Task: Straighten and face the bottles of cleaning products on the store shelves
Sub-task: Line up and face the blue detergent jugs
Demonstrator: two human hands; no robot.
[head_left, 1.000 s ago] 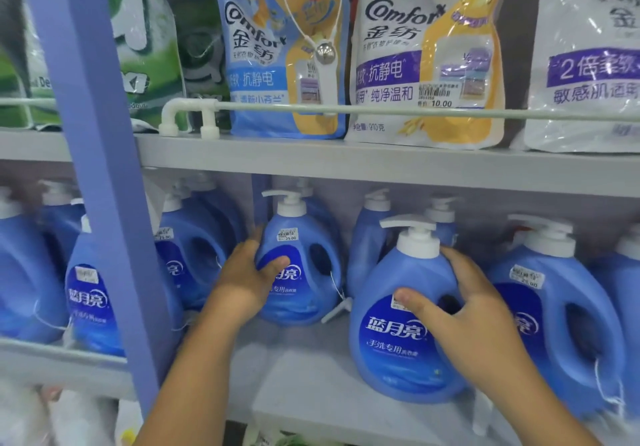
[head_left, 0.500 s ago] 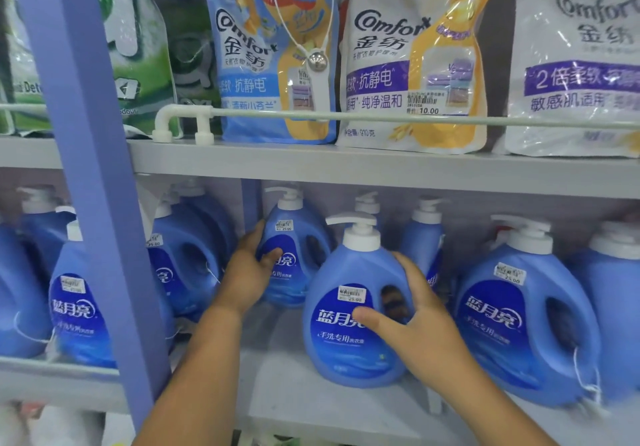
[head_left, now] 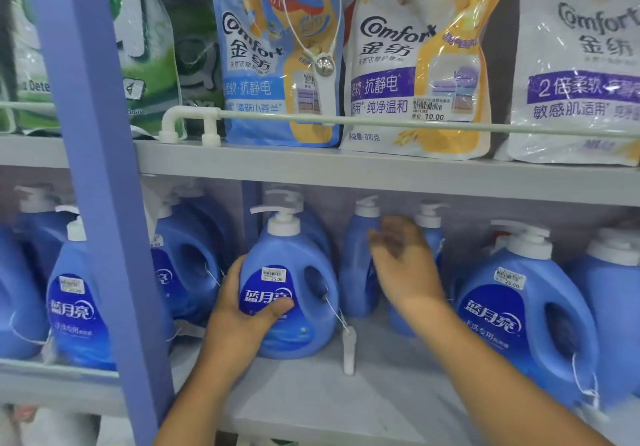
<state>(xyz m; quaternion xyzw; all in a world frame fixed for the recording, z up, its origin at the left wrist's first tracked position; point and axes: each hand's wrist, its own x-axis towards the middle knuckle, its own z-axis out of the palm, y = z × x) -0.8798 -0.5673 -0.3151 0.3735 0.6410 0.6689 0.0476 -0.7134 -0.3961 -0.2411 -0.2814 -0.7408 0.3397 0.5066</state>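
Left hand (head_left: 239,310) clasped; right hand (head_left: 403,267) open, raised.

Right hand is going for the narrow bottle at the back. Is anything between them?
Nothing visible does. The right hand hovers open, blurred, just in front of the narrow blue bottle at the back. The front bottle in the left hand sits off to the left, and the shelf below is bare.

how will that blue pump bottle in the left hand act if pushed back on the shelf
The blue pump bottle looks rigid and probably heavy if full. Its wide base should slide on the shelf rather than tip. The left hand grips low, which helps; its dangling tag may snag.
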